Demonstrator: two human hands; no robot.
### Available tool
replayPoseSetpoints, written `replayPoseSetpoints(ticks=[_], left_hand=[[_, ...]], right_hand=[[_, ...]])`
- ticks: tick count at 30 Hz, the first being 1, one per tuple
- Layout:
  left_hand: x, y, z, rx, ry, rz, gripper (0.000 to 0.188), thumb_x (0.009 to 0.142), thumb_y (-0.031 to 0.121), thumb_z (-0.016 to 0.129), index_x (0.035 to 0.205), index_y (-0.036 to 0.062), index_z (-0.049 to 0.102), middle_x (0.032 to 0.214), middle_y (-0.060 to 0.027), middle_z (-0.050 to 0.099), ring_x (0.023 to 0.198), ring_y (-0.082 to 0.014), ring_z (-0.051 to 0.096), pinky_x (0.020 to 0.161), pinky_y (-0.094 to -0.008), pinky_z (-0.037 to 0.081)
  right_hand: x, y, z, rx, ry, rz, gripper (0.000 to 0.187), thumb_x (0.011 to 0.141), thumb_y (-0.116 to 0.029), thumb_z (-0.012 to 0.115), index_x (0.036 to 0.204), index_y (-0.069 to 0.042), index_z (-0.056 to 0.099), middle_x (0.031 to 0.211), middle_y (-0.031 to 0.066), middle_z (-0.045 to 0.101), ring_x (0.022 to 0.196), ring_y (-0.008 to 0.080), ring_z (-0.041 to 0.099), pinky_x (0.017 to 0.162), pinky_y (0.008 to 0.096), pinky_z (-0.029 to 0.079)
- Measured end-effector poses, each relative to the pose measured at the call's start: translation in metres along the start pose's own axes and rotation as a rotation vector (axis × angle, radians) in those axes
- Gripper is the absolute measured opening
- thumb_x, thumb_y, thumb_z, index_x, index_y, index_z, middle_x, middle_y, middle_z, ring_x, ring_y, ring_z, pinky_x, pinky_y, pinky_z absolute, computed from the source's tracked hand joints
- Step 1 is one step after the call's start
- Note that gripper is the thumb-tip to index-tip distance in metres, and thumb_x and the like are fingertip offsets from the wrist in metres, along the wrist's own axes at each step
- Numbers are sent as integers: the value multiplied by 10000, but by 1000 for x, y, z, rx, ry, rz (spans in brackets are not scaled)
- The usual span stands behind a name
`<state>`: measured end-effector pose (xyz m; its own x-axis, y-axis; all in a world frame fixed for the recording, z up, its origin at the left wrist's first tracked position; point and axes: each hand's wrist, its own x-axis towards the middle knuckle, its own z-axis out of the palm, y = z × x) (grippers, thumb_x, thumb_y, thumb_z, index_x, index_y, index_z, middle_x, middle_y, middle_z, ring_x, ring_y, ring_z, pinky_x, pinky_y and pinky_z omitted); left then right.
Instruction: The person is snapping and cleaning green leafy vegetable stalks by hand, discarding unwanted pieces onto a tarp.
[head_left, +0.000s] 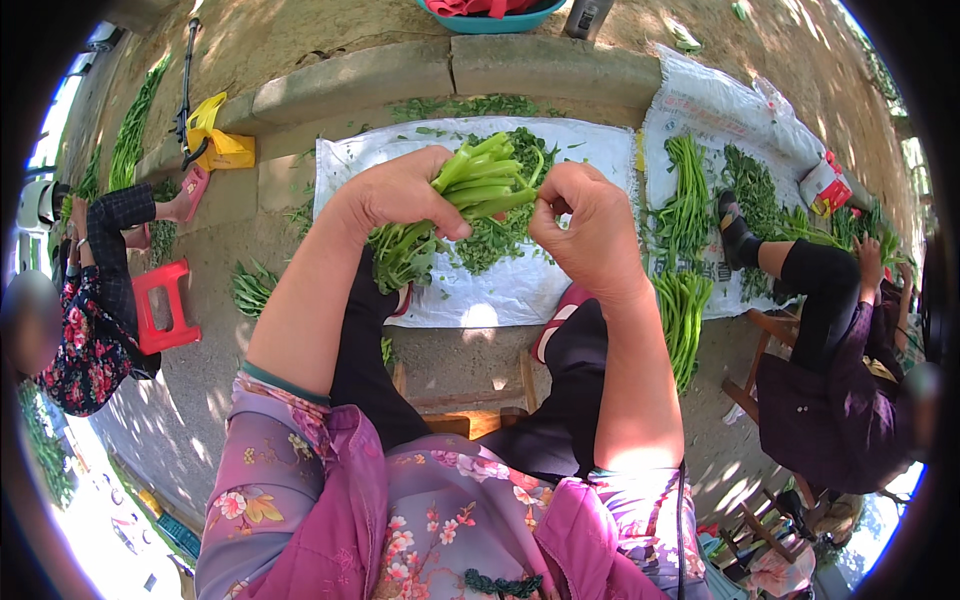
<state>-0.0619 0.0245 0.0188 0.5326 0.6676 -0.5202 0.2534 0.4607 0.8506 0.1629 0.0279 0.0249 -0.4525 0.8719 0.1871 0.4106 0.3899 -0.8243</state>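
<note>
My left hand is closed around a bunch of leafy green stalks that looks like thin celery. The pale cut ends point up and right, and the leaves hang below my wrist. At the right side of the bunch, my right hand pinches the end of one stalk between thumb and forefinger. Beneath both hands lies a white woven sheet, scattered with loose green leaves.
More stalks lie on a second white sheet at right, near a seated person. Another person sits at left beside a red stool. A stone curb runs behind, with a blue basin beyond it.
</note>
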Motion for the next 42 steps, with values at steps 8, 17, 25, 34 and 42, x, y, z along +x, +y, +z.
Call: replayPoseSetpoints(ticks=[8,17,25,34,42], left_hand=[[-13,6,-7,-193,-61,57,609,629,-77,653,1214,31,521,1030,-118,650,837,-147,582,681,-279,505],[-15,3,-12,-228,-33,78,667,621,-62,693,1247,36,486,1052,-127,646,849,-154,591,695,-289,511],[-10,6,-5,-169,-43,51,562,583,-8,746,1120,26,585,985,-90,665,763,-130,582,688,-279,492],[-1,3,2,257,46,2,397,630,-9,725,1017,37,652,908,-39,676,718,-112,562,690,-263,465],[10,-1,25,643,361,377,327,616,17,697,937,59,648,757,-101,601,723,-274,578,700,-318,450]], right_hand=[[2,7,-13,-237,20,-165,121,670,39,588,709,-21,490,722,90,532,711,273,514,602,359,424],[-4,18,-16,-105,22,83,71,785,21,584,846,4,615,756,81,576,689,163,552,616,265,430],[-3,-4,-10,292,-42,189,119,810,-35,601,905,4,663,788,71,614,683,92,551,617,237,447],[-7,2,-6,262,-42,347,102,791,-81,618,788,18,642,639,46,615,567,75,516,533,239,429],[-3,7,-11,404,19,484,83,773,-65,600,726,1,620,619,-26,570,578,28,472,520,209,391]])
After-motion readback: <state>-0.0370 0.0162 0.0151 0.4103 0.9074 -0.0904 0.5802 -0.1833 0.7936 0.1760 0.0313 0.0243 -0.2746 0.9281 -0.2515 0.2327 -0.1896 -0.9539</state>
